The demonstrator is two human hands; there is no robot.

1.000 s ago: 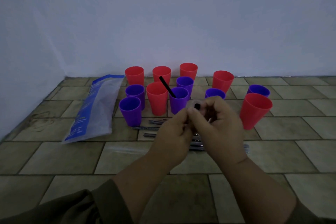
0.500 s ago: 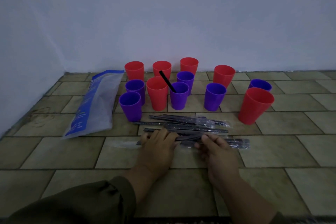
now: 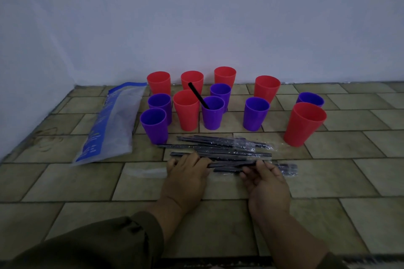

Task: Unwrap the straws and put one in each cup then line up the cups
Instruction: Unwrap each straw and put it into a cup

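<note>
Both hands, held up together in front of the cups point(image 3: 185, 109) a second ago, are now brought down to the floor. The left hand point(image 3: 188, 172) is laid flat on the wrapped straws point(image 3: 225, 148), one of which is pinched by the right hand point(image 3: 264, 179).

Wrapped straws point(image 3: 225, 150) lie before the cups point(image 3: 185, 110), bag point(image 3: 111, 124) to their left.
</note>
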